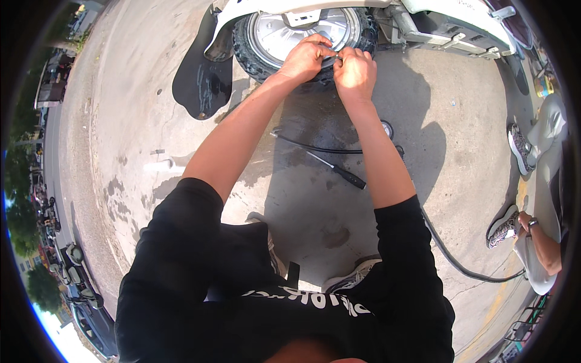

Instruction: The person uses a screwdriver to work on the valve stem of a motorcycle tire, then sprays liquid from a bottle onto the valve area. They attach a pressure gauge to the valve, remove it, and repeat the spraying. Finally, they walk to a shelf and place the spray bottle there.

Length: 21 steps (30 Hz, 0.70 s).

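Both hands meet at the lower rim of a scooter wheel with a silver hub and a black knobby tyre. My left hand has its thumb and fingers against a small dark part, perhaps at the valve; the part is too small to name. The fingers of my right hand are closed on the same small part from the other side. Below the hands, a screwdriver with a black handle lies on the concrete. Beside it runs a black air hose with a metal end; a round gauge shows partly behind my right forearm.
A black mudguard flap hangs left of the wheel. The white scooter body spans the top right. A thicker hose crosses the ground to the right, near a seated person's shoes and grey trousers. A white object lies left.
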### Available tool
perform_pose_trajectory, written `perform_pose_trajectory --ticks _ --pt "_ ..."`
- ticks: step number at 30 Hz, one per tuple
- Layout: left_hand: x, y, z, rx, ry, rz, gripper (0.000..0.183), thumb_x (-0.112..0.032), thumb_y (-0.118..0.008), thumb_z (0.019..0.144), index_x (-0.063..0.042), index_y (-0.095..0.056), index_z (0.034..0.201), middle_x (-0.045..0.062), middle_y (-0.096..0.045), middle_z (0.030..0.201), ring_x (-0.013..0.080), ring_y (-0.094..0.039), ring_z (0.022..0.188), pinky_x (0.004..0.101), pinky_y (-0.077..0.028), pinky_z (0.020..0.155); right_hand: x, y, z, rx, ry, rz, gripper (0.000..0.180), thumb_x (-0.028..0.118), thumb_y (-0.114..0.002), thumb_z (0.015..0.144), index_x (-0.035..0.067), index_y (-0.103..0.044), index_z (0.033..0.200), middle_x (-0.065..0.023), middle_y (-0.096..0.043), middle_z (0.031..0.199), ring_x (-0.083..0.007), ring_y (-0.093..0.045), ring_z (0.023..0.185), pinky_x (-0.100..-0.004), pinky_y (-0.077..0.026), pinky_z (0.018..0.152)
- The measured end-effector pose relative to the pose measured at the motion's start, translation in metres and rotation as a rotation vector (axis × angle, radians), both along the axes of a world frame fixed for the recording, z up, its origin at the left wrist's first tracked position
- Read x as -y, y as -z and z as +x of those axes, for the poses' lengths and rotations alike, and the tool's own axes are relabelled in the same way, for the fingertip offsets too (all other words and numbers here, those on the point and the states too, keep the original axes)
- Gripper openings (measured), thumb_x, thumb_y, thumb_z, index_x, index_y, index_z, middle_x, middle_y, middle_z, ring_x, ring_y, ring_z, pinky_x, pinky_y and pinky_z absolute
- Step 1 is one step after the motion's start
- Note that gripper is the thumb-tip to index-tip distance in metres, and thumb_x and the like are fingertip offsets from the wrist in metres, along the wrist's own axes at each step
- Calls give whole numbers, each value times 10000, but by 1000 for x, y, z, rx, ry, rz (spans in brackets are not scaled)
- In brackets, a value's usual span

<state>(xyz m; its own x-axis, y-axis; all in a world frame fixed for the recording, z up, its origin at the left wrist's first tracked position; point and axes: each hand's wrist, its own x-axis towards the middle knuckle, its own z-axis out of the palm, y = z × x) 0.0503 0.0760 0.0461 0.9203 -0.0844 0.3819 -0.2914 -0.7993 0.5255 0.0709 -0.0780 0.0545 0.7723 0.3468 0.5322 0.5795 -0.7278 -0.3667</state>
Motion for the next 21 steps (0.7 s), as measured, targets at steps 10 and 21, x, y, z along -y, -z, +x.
perform_pose_trajectory --ticks 10,21 --pt "0 -7 -8 30 -18 -53 244 -2 -593 811 -133 -739 956 70 -624 1076 268 -575 1061 351 -465 923 -15 -9 -10 144 71 -247 163 217 -634 836 54 -629 824 -97 -635 828 -281 -585 830 -433 -431 728" --pt "2 -11 -5 -91 -72 -65 344 39 -573 712 -120 -736 970 71 -600 1161 268 -532 1138 353 -432 976 -17 -22 -12 70 48 -349 184 219 -649 827 40 -627 863 -121 -605 902 -302 -597 865 -434 -452 767"
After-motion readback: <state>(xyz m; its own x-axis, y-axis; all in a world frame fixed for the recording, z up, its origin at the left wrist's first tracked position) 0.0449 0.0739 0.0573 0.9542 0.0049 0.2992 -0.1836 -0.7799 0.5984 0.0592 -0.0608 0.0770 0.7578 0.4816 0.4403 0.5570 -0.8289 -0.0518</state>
